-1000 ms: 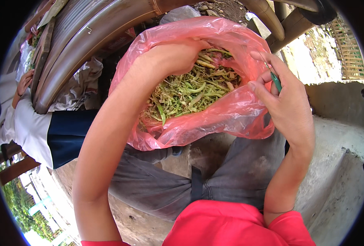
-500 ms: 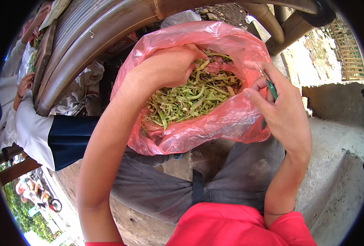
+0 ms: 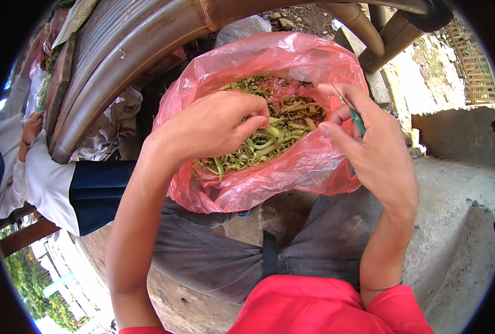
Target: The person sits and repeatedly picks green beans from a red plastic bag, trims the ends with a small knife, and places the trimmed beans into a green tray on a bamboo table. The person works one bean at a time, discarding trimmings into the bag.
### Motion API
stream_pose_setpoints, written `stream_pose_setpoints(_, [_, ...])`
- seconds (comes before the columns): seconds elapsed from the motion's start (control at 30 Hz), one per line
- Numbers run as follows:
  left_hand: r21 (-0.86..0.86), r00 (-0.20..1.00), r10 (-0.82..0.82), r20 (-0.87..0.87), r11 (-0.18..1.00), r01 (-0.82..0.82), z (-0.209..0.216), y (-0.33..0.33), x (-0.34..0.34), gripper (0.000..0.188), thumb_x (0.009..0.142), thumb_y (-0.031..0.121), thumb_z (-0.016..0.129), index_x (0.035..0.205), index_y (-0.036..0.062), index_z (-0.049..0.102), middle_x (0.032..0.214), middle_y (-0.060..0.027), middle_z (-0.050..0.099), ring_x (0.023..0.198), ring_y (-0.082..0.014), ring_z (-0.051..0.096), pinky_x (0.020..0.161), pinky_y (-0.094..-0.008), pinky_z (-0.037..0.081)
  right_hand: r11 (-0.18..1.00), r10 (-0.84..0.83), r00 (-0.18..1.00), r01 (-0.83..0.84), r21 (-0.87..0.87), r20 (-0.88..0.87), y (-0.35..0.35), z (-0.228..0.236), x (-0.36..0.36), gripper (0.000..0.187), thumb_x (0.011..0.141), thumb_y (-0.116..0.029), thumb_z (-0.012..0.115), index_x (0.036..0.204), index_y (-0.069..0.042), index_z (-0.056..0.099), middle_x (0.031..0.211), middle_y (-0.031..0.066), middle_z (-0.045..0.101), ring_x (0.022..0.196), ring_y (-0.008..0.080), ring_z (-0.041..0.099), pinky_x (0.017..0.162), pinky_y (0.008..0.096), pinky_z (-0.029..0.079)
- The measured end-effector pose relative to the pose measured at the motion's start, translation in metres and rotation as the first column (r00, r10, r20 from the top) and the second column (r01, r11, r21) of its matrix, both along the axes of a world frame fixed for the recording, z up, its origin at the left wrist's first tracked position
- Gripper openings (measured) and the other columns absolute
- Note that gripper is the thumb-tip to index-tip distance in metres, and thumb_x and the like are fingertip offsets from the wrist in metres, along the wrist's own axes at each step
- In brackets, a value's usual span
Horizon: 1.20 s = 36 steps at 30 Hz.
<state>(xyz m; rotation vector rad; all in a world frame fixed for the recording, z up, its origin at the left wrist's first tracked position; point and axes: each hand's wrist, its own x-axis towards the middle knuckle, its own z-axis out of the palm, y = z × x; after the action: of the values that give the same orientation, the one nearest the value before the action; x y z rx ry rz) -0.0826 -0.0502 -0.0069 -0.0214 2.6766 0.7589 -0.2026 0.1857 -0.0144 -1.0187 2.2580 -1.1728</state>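
A translucent red plastic bag (image 3: 214, 72) sits wide-mouthed in front of me, above my lap. Inside lies a heap of green and yellowish plant scraps (image 3: 253, 158), with thin shreds and curled, pod-like strips. Over the left part of its mouth is my left hand (image 3: 217, 123), fingers curled in and thumb close to them; whatever they may pinch is hidden. At the bag's right rim my right hand (image 3: 375, 139) grips a small knife (image 3: 357, 121) by its green handle, its thin blade pointing up and left.
A bamboo bench (image 3: 130, 61) curves across the upper left, where another person's hand (image 3: 33, 127) rests by its edge. That person's dark blue garment (image 3: 100, 189) is beside my left arm. A concrete ledge (image 3: 448, 189) runs along my right; crumpled plastic (image 3: 111, 125) lies under the bench.
My left hand has drawn back from deep in the bag, toward me and slightly left, uncovering more scraps. My right hand shifted a little left, still holding the knife. A motorbike at lower left has gone.
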Motion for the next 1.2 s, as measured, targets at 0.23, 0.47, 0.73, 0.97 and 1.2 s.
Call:
stream_pose_setpoints(0.23, [0.024,0.991,0.118,-0.066,0.993,-0.117,-0.010,0.001,-0.004,0.027,0.097,0.013,0.061,0.121,0.0012,0.064,0.105,-0.0192,0.070,0.102,-0.0363,0.067,0.089,-0.0444,0.051,0.999,0.032,0.999,-0.032,-0.002,0.006,-0.001,0.003,0.001,0.044,0.090,-0.007,0.071,0.133,-0.007,0.060,0.080,0.0066,0.062,0.068,0.0169,0.051,0.063,0.0313,0.043])
stream_pose_setpoints(0.47, [-0.157,0.986,-0.110,-0.127,0.984,0.089,-0.017,0.005,-0.004,0.035,0.092,0.016,0.069,0.125,0.0040,0.065,0.110,-0.0180,0.070,0.109,-0.0348,0.066,0.093,-0.0447,0.051,0.998,0.060,0.998,-0.061,0.011,0.027,0.004,0.001,0.001,0.045,0.088,-0.006,0.071,0.131,-0.005,0.060,0.081,0.0121,0.066,0.071,0.0248,0.060,0.068,0.0358,0.048])
stream_pose_setpoints(0.73, [-0.082,0.993,0.085,-0.084,0.992,-0.092,-0.019,0.007,-0.001,0.030,0.091,0.016,0.070,0.118,0.0045,0.066,0.118,-0.0156,0.068,0.113,-0.0337,0.064,0.094,-0.0442,0.050,0.956,0.213,0.976,-0.219,0.197,0.052,0.019,0.006,-0.002,0.045,0.084,-0.003,0.072,0.128,-0.003,0.062,0.081,0.0166,0.065,0.071,0.0327,0.062,0.070,0.0394,0.050])
stream_pose_setpoints(0.97, [-0.180,0.929,-0.050,-0.366,0.984,-0.018,-0.008,0.020,0.024,0.023,0.090,0.018,0.070,0.110,0.0076,0.069,0.121,-0.0104,0.063,0.116,-0.0312,0.058,0.101,-0.0455,0.044,0.942,0.201,0.976,-0.217,0.255,0.088,0.027,0.016,0.001,0.047,0.082,-0.002,0.073,0.128,-0.003,0.062,0.076,0.0125,0.063,0.067,0.0260,0.061,0.068,0.0354,0.049])
stream_pose_setpoints(1.2, [-0.481,0.941,-0.123,-0.316,0.876,-0.047,-0.014,0.030,0.049,0.020,0.081,0.019,0.075,0.100,0.0116,0.070,0.118,-0.0057,0.061,0.117,-0.0269,0.055,0.105,-0.0435,0.040,0.959,0.169,0.977,-0.194,0.207,0.133,0.026,0.020,0.004,0.049,0.082,-0.002,0.074,0.130,-0.003,0.062,0.076,0.0102,0.065,0.068,0.0229,0.061,0.071,0.0328,0.050])
